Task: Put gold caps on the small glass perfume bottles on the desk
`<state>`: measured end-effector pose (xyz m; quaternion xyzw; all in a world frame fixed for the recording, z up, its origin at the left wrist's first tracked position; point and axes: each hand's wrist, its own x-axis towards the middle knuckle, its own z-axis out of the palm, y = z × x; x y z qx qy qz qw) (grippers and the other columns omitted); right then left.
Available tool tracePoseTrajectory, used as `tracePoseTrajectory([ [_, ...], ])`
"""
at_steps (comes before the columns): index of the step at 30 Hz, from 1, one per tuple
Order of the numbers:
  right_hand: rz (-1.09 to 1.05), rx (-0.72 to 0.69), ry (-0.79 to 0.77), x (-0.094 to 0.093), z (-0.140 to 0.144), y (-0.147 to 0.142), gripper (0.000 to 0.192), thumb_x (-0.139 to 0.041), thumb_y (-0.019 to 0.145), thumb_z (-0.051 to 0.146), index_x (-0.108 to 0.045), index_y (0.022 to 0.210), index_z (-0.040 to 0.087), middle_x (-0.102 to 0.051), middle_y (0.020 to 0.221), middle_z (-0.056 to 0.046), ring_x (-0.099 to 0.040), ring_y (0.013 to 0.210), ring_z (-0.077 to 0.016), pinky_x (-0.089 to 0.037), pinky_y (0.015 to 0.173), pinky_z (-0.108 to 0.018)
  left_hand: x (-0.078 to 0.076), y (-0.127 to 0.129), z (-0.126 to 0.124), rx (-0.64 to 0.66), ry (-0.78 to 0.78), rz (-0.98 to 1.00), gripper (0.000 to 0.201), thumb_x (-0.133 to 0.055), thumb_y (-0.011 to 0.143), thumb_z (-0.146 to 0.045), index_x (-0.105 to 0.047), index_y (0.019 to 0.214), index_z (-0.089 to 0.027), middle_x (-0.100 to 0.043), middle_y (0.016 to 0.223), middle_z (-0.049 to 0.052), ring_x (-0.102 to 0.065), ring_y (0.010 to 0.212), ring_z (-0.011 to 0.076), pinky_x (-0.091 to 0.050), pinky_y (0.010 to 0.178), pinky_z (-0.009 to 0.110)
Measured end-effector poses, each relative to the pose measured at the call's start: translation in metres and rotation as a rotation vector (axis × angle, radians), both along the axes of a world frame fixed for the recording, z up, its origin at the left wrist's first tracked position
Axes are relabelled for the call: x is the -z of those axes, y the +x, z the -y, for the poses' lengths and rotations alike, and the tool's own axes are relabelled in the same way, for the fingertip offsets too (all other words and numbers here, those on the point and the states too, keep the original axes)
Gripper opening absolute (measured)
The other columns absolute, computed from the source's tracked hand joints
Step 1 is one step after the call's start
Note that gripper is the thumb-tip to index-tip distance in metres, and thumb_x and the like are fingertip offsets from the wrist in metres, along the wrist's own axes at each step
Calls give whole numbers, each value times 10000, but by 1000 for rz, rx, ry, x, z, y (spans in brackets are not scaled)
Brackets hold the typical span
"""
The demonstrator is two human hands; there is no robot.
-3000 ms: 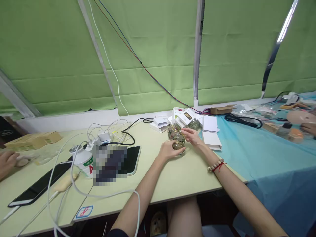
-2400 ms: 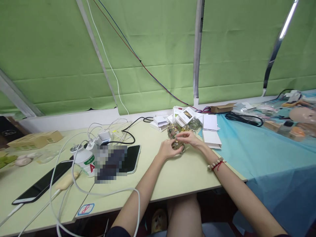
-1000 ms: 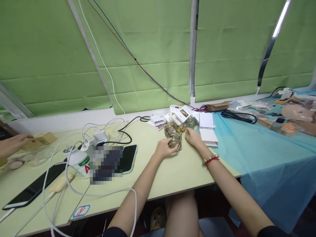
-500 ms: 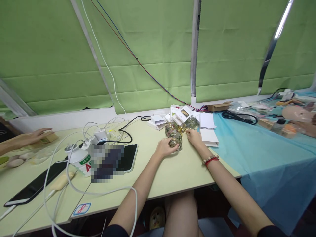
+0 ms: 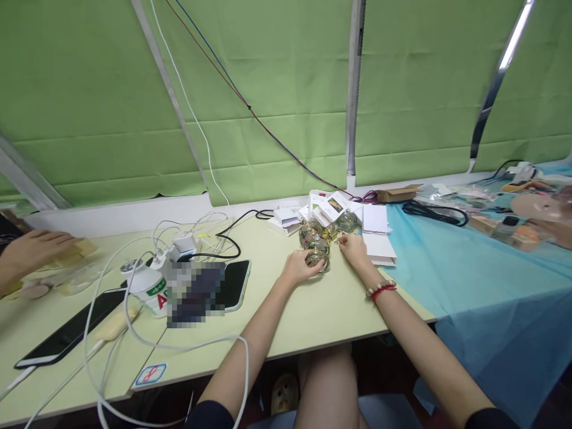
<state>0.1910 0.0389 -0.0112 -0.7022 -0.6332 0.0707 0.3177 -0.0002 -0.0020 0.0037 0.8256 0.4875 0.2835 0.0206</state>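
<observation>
My left hand curls round a shiny, round, coil-like bundle, greyish green and gold, whose exact kind I cannot make out. More such glossy bundles lie against it, just beyond my fingers. To the right, my right hand is closed in a pinch at the edge of the pile; what its fingertips hold is too small to tell. Behind the pile lean small white boxes, one with a dark picture on it. A greenish bundle lies above my right hand.
Opened white boxes lie at the right, near a blue cloth and a black cable. Leftward are a phone, a white bottle, chargers and looping cables. Another person's hand touches a small box at far left.
My right fingertips have drawn slightly back from the pile. My left hand stays on its bundle. At far left, the other person's hand has shifted nearer.
</observation>
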Motion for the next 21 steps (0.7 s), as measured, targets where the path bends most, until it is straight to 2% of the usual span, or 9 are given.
tracePoseTrajectory([
  [4,-245,-57,252,-7,4,-3,229,-531,780,271,-693,905,168,-679,939,-83,-598,823,-201,-440,730,-311,1,0,-1,16,13,7,289,-522,748,-438,-624,660,-182,-638,617,14,-536,562,119,-323,528,222],
  [6,-488,-141,337,-15,8,-7,300,-555,768,375,-692,916,153,-683,869,-86,-585,671,-169,-452,637,-297,2,-1,-2,19,16,9,285,-526,747,-435,-630,667,-182,-642,625,14,-539,563,118,-328,530,219],
  [7,-616,-200,329,-19,10,-11,352,-577,745,425,-692,927,146,-681,794,-81,-553,575,-148,-439,558,-286,2,-1,-2,20,14,8,283,-528,747,-433,-632,670,-181,-645,629,15,-541,565,118,-331,533,218],
  [9,-830,-333,238,-25,14,-17,432,-640,673,487,-694,934,146,-654,663,-55,-452,431,-103,-358,416,-257,2,-1,-2,20,7,8,287,-525,747,-436,-634,675,-181,-648,634,15,-545,568,120,-335,535,218],
  [11,-939,-485,116,-29,16,-23,438,-705,602,485,-703,898,163,-641,631,-36,-380,383,-67,-277,355,-233,2,-1,-2,22,2,12,295,-519,749,-445,-635,682,-182,-650,636,14,-547,567,122,-338,535,219],
  [15,-937,-727,-95,-28,19,-25,381,-755,563,431,-716,844,177,-640,628,-15,-360,380,-39,-234,337,-206,2,-1,-1,38,-21,33,283,-524,744,-438,-652,720,-187,-657,645,11,-555,573,124,-364,552,216],
  [18,-911,-801,-162,-26,19,-22,376,-750,578,414,-722,854,160,-591,538,8,-357,385,-38,-236,339,-193,2,-1,-1,48,-30,46,272,-526,740,-419,-666,746,-186,-658,639,10,-553,563,122,-366,551,217],
  [21,-887,-824,-179,-25,19,-21,376,-747,588,400,-722,868,150,-589,540,10,-352,388,-31,-244,341,-183,2,-1,-1,54,-25,53,279,-523,737,-417,-673,770,-184,-658,640,11,-552,563,125,-363,552,222],
])
